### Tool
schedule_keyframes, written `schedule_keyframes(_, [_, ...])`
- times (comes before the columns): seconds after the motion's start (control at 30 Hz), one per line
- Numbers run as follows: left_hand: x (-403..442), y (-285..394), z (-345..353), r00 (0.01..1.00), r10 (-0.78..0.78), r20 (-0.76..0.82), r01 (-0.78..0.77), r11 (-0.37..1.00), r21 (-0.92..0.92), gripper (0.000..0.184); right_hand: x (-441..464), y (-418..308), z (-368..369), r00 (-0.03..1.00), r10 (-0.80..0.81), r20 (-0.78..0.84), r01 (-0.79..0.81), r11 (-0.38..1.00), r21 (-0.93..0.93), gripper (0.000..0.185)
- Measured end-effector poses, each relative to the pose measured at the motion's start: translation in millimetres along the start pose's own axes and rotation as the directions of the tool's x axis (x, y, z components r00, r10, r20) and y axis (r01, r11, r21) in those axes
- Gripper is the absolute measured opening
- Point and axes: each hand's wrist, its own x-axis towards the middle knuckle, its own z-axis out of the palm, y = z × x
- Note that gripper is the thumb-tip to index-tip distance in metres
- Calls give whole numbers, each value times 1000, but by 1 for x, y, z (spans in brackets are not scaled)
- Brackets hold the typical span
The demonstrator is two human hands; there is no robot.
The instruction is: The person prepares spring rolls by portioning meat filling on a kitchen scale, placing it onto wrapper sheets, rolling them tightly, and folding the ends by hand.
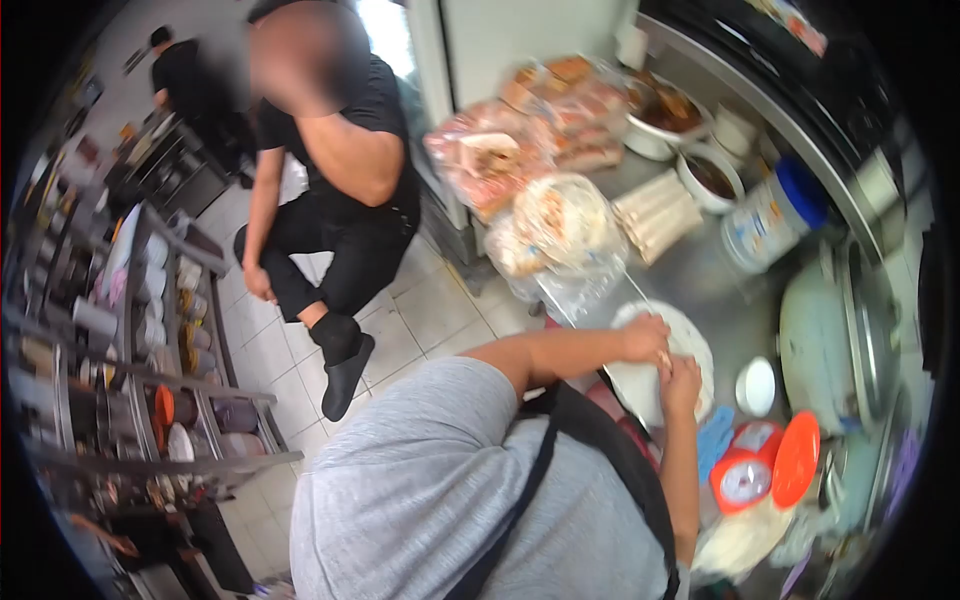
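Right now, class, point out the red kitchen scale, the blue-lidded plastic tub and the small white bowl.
Red kitchen scale (745, 482): head view, dial face.
Blue-lidded plastic tub (765, 226): head view, printed side.
Small white bowl (756, 387): head view, its middle.

Pale square tiles with thin grout lines cover the floor (405, 320). Open shelving (232, 462) packed with containers fills one side, and a boxy metal cabinet (195, 180) stands farther back. A smooth pale panel (540, 40) rises behind the shiny metal surface (690, 270), beside a bright white patch of light (388, 35). A metal ledge (742, 102) borders the surface.
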Motion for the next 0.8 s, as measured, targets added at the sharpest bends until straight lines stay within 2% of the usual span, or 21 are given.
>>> schedule_keyframes(0.1, [0,-8,1,992,88,-89,-93,994,-57,27,5,3,-7,999,-8,42,8,1000,6,20])
schedule_keyframes(0.13, [-1,-4,-12,996,94,11,-93,995,-23,28,5,-1,-14,997,8,77,-10,1000,26,26])
schedule_keyframes(0.27, [-6,3,-28,998,-33,-44,31,999,-32,45,5,-10,-22,995,83,61,-85,996,30,33])
schedule_keyframes(0.37, [-6,5,-34,995,-20,101,25,998,-49,47,10,-3,-1,993,90,80,-93,995,43,33])
schedule_keyframes(0.43, [-7,-2,-30,995,-6,103,14,997,-78,50,14,-4,3,982,129,135,-137,990,46,33])
schedule_keyframes(0.53, [-14,-3,-36,999,23,47,-19,995,-97,45,10,-9,-11,987,117,108,-127,987,95,25])
schedule_keyframes(0.63, [-19,2,-43,998,22,-59,-30,989,-143,38,3,-11,-14,979,146,-140,-92,937,338,17])
schedule_keyframes(0.67, [-19,3,-42,996,10,-93,-26,985,-169,37,4,-9,-13,987,129,-91,-94,943,320,17])
schedule_keyframes(0.73, [-18,4,-38,999,2,-44,-9,987,-159,39,9,-2,-5,995,94,14,-94,953,288,17])
schedule_keyframes(0.8, [-18,-1,-34,1000,-10,-9,9,991,-132,41,11,-2,6,994,100,39,-107,950,293,18])
